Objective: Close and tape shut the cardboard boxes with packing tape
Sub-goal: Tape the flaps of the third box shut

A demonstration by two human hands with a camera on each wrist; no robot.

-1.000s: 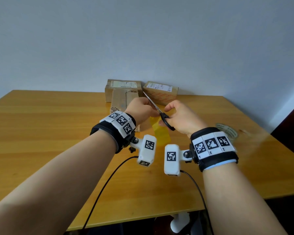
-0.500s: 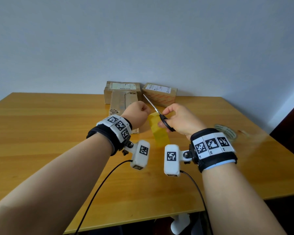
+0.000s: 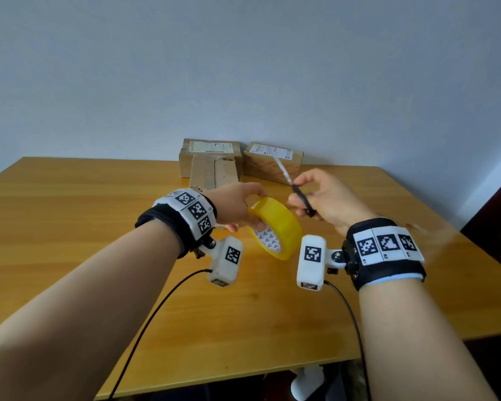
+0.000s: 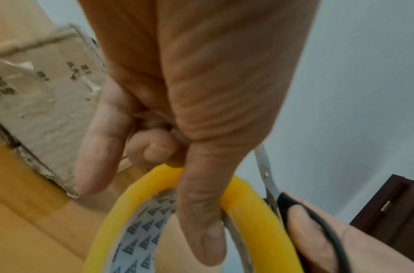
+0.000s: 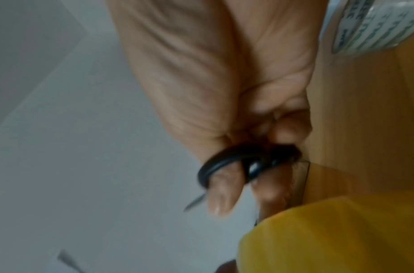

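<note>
The person's left hand [image 3: 235, 205] holds a roll of yellow packing tape [image 3: 276, 227] in the air above the wooden table [image 3: 70, 227], with the thumb over the outer yellow band and curled fingers hooked through the core; in the left wrist view the thumb [image 4: 201, 212] lies across the roll's rim while the little finger sticks out straighter. The roll is tilted, so its white printed core faces toward about seven o'clock in the head view. At three o'clock from the roll, just beside it, the right hand [image 3: 330, 198] grips a pair of black-handled scissors [image 3: 297, 192], thumb and a finger threaded through the loops; the blades point up toward eleven o'clock, and blur hides how far apart they stand. At twelve o'clock from the hands, against the grey wall [image 3: 243, 68], sit two closed cardboard boxes side by side: the left box [image 3: 210, 153] and the right box [image 3: 272, 160], each with a white shipping label on top. A third, longer carton [image 3: 211, 175] lies in front of the left box, reaching toward the left hand.
</note>
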